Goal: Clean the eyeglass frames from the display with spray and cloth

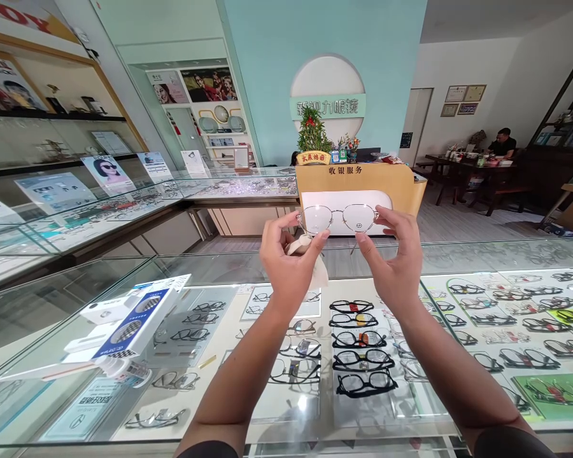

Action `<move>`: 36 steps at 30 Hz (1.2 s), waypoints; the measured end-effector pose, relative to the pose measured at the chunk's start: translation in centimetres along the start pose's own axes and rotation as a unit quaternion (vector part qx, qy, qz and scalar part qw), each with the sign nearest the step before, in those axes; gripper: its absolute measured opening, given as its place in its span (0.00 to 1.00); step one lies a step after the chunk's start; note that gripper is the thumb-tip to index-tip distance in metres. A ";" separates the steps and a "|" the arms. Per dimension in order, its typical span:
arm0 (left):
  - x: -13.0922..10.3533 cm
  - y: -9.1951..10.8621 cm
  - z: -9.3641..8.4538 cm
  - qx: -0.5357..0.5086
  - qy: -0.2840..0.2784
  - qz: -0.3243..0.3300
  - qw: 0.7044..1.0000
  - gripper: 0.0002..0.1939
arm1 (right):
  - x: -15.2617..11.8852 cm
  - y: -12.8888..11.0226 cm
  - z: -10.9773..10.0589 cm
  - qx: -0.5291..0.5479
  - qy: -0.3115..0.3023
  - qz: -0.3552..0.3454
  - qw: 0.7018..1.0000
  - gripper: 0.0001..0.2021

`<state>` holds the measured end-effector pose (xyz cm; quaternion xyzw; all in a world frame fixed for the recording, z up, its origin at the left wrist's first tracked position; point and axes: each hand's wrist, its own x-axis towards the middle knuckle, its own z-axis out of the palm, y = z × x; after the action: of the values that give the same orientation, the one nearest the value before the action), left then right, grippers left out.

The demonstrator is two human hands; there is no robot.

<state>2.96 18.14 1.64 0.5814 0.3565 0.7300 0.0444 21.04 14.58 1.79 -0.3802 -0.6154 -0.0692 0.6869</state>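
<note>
Thin metal-framed glasses [338, 217] with clear lenses are held up in the air above the glass display counter. My left hand [291, 254] pinches their left end, thumb near the lower rim, and also holds a beige cloth [319, 272] that hangs below the palm. My right hand [395, 257] grips the right end between thumb and fingers. The lenses face the counter across the room, and a small mark shows on the right lens. Under my hands, a column of black-framed glasses [363, 360] lies inside the case.
A blue-and-white box [132, 324] and a white spray bottle [124, 369] lie on the glass counter [172, 261] at left. More glasses fill the case at right [530, 312]. Beyond stand a wooden reception desk [358, 181] and a seated person [503, 145] at a table.
</note>
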 end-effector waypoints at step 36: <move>0.2 0.3 -0.3 0.050 0.035 0.087 0.994 0.27 | 0.0 0.3 0.3 0.030 -0.037 0.032 0.998 0.22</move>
<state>2.75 17.81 1.95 0.5855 0.3417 0.7326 -0.0607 20.95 15.03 1.64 -0.3811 -0.6299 -0.0148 0.6766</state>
